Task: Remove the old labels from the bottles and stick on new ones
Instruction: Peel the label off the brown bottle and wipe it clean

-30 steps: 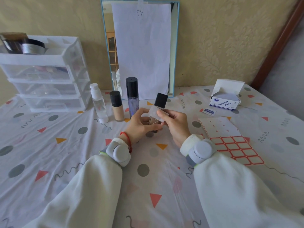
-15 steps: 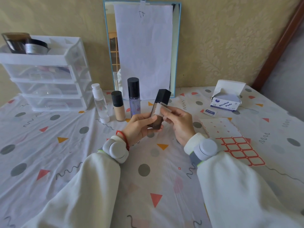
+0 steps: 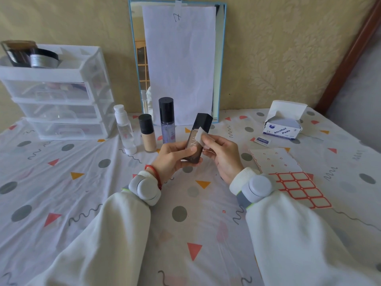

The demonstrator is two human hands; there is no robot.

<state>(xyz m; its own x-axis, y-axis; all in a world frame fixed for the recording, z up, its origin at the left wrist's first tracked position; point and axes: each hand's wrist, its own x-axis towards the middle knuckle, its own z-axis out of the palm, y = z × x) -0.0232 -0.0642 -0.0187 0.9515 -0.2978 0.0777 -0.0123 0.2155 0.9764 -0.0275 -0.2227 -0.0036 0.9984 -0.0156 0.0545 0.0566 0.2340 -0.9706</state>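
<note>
Far left we have a clear plastic drawer unit (image 3: 55, 93) with dark round jars (image 3: 31, 56) on top. Beside it, three bottles stand in a row: a slim clear bottle (image 3: 124, 129) with a white cap, a squat beige bottle (image 3: 148, 134) with a black cap, and a tall lilac bottle (image 3: 167, 120) capped in glossy black. Behind them a blue-framed mirror (image 3: 136, 58) leans on the wall, a white sheet of paper (image 3: 181, 65) taped over it.

In the middle, the left hand (image 3: 173, 157) wraps its fingers and thumb round the lower half of a square dark brown bottle (image 3: 195, 143), held above the surface and tilted right. The right hand (image 3: 221, 153) pinches a small white pad (image 3: 199, 135) flat against the bottle's upper face, just under the black cap.

To the right lies a sheet of red-bordered labels (image 3: 296, 186), and further back an open box of alcohol pads (image 3: 282, 124). A spotted, crumpled cloth (image 3: 82, 182) covers the surface.

Compared with a second ago, we see the bottle has turned to show its dark face, and the pad now sits higher up, near the cap.
</note>
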